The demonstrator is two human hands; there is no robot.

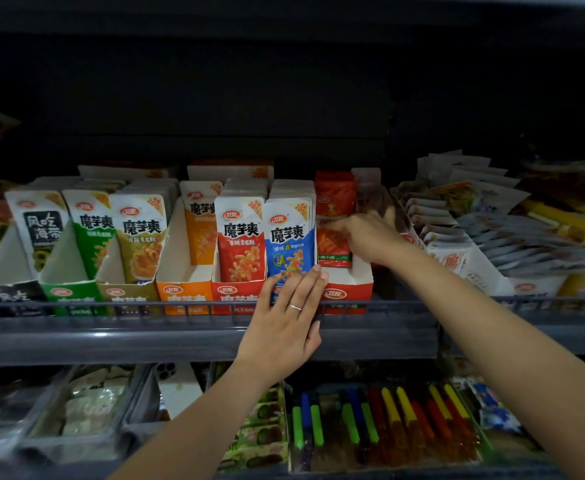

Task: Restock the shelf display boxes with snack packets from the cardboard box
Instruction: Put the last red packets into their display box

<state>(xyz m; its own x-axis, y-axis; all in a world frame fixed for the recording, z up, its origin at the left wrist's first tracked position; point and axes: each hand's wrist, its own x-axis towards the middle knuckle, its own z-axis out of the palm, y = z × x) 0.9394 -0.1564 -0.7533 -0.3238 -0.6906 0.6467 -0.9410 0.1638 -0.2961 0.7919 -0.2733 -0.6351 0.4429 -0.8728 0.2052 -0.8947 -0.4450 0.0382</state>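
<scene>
wire rail [145, 306] fronts display boxes [183, 292]; left grip [284, 320] flat on blue packet [289, 244], right grip [370, 237] unclear.

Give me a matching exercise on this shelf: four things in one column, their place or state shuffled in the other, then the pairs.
Column 1
1. left hand
2. right hand
3. orange display box
4. coloured sticks

Column 2
A. lying one level down, under the dark shelf edge
B. fingers straight against the front blue packet
C. front part bare, orange packet standing at the back
D. reached into the red display box, at the red packets

Pairs: 1-B, 2-D, 3-C, 4-A
</scene>
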